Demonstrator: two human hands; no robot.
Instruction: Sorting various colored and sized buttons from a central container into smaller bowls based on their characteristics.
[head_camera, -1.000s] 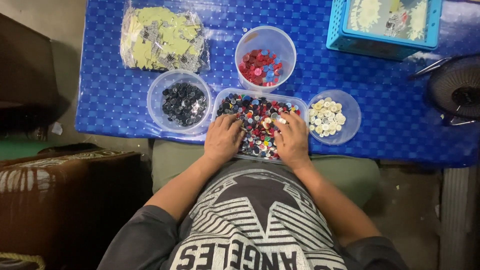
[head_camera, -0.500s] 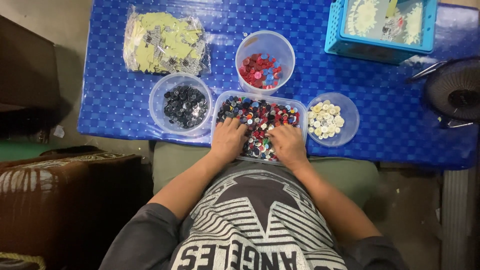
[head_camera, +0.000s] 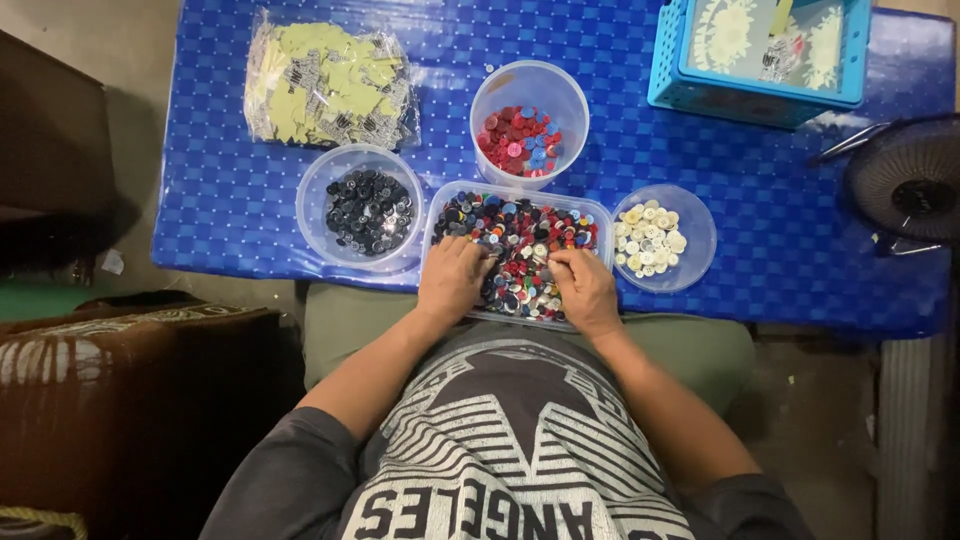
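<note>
Here both hands rest inside a clear rectangular tub heaped with mixed buttons of many colours, which sits at the near edge of the blue chequered surface, right in front of the person. The left hand lies palm down on the left part of the heap, fingers loosely spread and dipped into the buttons. The right hand lies on the right part, its fingertips drawn together over the buttons; whether it pinches one I cannot tell.

Just left of the tub stands a round clear bowl of dark buttons, and just right of it a smaller round bowl of cream buttons. Behind the tub, touching or nearly touching its far rim, is a taller clear cup of red buttons with a few blue and pink ones mixed in. Further back on the left lies a clear plastic bag of pale yellow cards. At the far right corner sits a light blue basket, and beside the surface's right edge a dark fan shows.
</note>
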